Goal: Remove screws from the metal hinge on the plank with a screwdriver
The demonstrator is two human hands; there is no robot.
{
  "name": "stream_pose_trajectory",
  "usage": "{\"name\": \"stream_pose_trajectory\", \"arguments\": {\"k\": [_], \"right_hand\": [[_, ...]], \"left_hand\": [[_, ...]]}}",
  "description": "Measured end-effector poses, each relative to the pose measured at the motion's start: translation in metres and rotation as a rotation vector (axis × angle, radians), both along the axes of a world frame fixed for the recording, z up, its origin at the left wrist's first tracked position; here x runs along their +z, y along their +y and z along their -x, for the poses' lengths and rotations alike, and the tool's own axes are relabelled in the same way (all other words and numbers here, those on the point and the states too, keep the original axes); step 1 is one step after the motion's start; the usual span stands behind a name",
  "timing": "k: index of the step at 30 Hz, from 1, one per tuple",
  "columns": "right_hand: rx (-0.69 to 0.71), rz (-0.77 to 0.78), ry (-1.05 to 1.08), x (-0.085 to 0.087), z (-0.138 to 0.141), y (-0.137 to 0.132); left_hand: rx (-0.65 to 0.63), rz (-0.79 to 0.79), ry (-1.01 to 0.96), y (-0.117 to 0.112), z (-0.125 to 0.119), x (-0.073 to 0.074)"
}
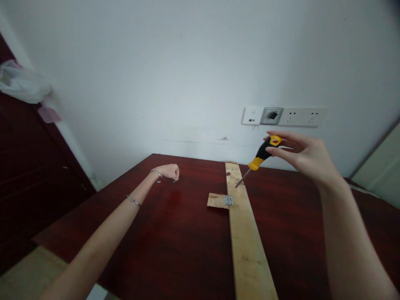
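Observation:
My right hand (308, 156) grips the black and yellow handle of a screwdriver (264, 149) between thumb and fingers. The shaft slants down to the left, its tip over or against a long pale wooden board (246, 237); contact is hard to tell. A small metal hinge (228, 200) joins the board's left edge to a short wooden piece (216, 200). To the left, my left hand (168, 171) is closed low over the table. Something tiny shows at its fingertips, too small to name.
The dark red-brown table (187, 246) stands against a white wall. Sockets and switches (284, 116) are set in the wall behind the board. At the far left, a white plastic bag (25, 83) hangs by a dark door (37, 141).

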State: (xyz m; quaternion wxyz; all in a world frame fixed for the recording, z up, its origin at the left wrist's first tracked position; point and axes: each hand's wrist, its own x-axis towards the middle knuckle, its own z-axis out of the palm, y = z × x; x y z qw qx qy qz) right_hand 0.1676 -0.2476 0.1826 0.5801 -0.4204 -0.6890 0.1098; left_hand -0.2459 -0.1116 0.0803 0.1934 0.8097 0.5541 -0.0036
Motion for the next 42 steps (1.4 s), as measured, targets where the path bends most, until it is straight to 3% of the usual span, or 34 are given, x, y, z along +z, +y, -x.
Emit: {"name": "stream_pose_trajectory", "arguments": {"k": [4,8,17,25,28,32,35,39,42], "right_hand": [[-0.037,-0.015,-0.016,0.004,0.001,-0.008],[-0.069,-0.05,-0.025,0.006,-0.001,-0.012],[-0.102,-0.058,0.001,0.009,-0.001,-0.015],[-0.105,-0.045,0.009,0.01,-0.003,-0.017],[-0.094,-0.067,0.0,0.009,-0.004,-0.016],[-0.067,-0.062,-0.012,0.005,0.0,-0.007],[-0.03,-0.071,-0.046,-0.001,0.005,0.003],[-0.008,-0.077,-0.091,-0.01,0.017,0.015],[0.038,-0.063,-0.096,-0.017,0.028,0.02]], "left_hand": [[0.08,0.07,0.065,-0.008,0.039,-0.006],[0.128,0.138,0.083,-0.013,0.057,-0.015],[0.181,0.221,0.037,-0.011,0.067,-0.026],[0.252,0.295,0.021,-0.013,0.08,-0.019],[0.265,0.212,-0.001,-0.009,0.077,-0.011],[0.186,-0.001,-0.132,-0.002,0.039,0.004],[-0.052,0.007,-0.332,-0.004,-0.015,0.009],[-0.289,0.097,-0.264,-0.017,-0.095,-0.002],[-0.4,0.109,-0.15,-0.028,-0.141,-0.017]]}}
